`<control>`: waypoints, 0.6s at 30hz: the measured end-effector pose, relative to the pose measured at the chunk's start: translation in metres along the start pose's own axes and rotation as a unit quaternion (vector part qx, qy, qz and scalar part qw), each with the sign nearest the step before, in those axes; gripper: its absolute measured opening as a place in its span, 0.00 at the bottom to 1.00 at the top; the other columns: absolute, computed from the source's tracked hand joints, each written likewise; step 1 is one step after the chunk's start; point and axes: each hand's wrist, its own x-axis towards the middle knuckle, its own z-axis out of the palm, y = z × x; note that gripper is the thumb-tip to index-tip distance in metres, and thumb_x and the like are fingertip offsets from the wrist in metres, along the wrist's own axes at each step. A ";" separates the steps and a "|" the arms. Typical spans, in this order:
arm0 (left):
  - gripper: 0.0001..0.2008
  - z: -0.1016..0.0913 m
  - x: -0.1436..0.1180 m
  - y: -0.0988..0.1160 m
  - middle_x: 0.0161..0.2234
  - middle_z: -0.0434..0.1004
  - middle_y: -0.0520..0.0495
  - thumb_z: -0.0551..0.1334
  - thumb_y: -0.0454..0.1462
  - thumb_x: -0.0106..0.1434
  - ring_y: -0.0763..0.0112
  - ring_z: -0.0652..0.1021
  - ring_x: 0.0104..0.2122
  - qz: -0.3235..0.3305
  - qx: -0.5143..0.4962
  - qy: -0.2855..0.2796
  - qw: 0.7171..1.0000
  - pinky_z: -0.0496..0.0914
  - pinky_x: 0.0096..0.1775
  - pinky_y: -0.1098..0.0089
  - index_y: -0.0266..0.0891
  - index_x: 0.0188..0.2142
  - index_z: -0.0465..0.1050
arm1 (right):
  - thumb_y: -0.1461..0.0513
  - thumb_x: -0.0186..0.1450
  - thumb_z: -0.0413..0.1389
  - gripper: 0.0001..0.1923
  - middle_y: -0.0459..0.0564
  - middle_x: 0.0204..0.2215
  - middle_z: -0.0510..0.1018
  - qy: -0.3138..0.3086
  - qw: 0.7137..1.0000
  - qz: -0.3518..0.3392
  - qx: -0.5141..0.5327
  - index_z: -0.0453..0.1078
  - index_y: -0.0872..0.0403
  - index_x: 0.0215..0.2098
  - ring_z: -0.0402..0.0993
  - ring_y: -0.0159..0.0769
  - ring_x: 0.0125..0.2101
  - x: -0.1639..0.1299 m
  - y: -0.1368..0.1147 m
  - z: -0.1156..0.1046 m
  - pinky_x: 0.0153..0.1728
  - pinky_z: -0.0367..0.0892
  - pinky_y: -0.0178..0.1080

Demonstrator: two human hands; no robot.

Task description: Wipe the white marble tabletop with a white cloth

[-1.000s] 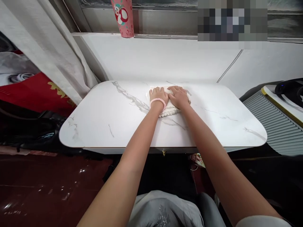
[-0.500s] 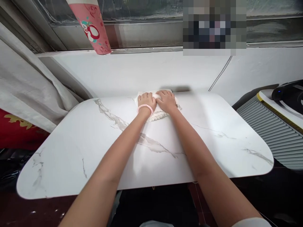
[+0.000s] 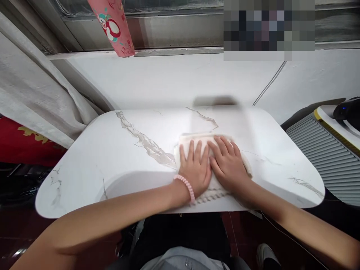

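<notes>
A folded cream cloth (image 3: 197,139) with a scalloped edge lies on the white marble-look table (image 3: 135,161), near its front edge. My left hand (image 3: 195,168), with a pink coil band on the wrist, presses flat on the cloth's left half, fingers together. Beside it, touching, my right hand (image 3: 228,165) presses flat on the right half with fingers slightly spread. Both palms cover most of the cloth; only its far edge, right side and near scalloped border show.
A pink cartoon-print tumbler (image 3: 114,26) stands on the window sill behind the table. A grey-white curtain (image 3: 36,97) hangs at the left over red fabric (image 3: 19,146). A ribbed grey appliance (image 3: 326,157) with a dark device (image 3: 348,108) sits at the right.
Both hands have slid the cloth from the table's far edge back toward me to the near edge. The hands stay flat on it side by side.
</notes>
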 end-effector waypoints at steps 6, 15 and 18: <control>0.31 0.000 -0.018 0.042 0.69 0.51 0.34 0.46 0.45 0.69 0.42 0.50 0.68 0.100 -0.015 0.000 0.995 0.49 0.63 0.34 0.32 0.67 0.55 | 0.56 0.69 0.41 0.33 0.51 0.66 0.60 0.024 1.000 -0.002 0.005 0.42 0.40 0.71 0.52 0.52 0.67 -0.060 0.023 -0.022 0.63 0.52 0.64; 0.30 0.011 0.079 0.041 0.70 0.50 0.37 0.45 0.43 0.70 0.48 0.51 0.69 0.084 -0.030 -0.025 0.996 0.45 0.65 0.38 0.32 0.67 0.54 | 0.58 0.67 0.40 0.26 0.58 0.61 0.67 0.026 0.999 -0.026 0.005 0.64 0.53 0.60 0.58 0.51 0.63 0.026 0.091 -0.009 0.61 0.55 0.56; 0.29 0.017 0.140 0.017 0.69 0.52 0.39 0.45 0.41 0.70 0.52 0.52 0.68 0.061 -0.046 -0.016 0.997 0.42 0.66 0.41 0.34 0.67 0.54 | 0.59 0.67 0.40 0.24 0.58 0.59 0.69 0.034 0.999 -0.001 0.009 0.66 0.53 0.57 0.60 0.50 0.60 0.084 0.111 0.007 0.59 0.56 0.55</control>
